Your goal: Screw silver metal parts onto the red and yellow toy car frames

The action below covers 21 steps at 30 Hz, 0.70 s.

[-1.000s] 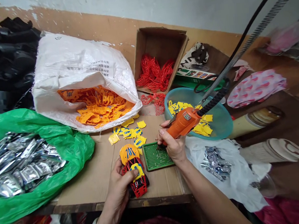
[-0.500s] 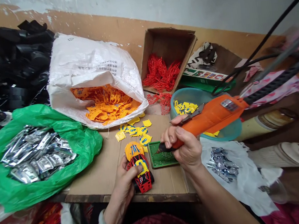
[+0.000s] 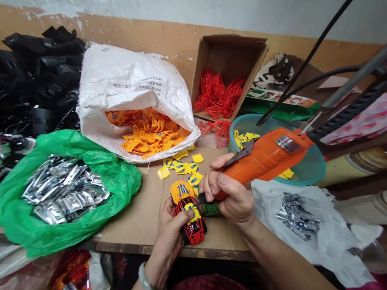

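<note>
Head view: at the cardboard (image 3: 129,219), gripping the orange screwdriver (image 3: 266,157) in a closed right hand (image 3: 236,198); beside its nose, clasping the toy car (image 3: 186,202) in a curled left hand (image 3: 169,223) (resting or lifted, cannot tell), thumbing its yellow panel (image 3: 195,212). Probably readying to fasten; calls for careful aiming.
</note>
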Available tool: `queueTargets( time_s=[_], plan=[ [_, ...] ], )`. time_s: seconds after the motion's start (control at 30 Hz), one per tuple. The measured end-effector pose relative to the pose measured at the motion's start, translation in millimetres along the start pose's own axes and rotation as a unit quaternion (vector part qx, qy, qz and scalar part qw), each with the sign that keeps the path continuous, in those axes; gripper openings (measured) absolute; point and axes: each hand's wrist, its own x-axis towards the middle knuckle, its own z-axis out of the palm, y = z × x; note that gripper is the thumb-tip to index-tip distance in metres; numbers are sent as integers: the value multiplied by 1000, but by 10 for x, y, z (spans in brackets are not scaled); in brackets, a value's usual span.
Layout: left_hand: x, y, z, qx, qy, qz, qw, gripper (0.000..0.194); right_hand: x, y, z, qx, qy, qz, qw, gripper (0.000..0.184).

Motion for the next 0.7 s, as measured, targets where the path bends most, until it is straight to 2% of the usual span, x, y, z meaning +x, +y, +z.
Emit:
queueTargets(
  time_s=[0.3, 0.7],
  plan=[
    [12, -27, -3, -6, 10, 11, 1000, 53, -45, 115, -17, -4, -22, 0, 1000, 24],
    [18, -30, 3, -6, 13, 3, 1000, 56, -93, 146, -38, -19, -58, -18, 998, 20]
  ],
)
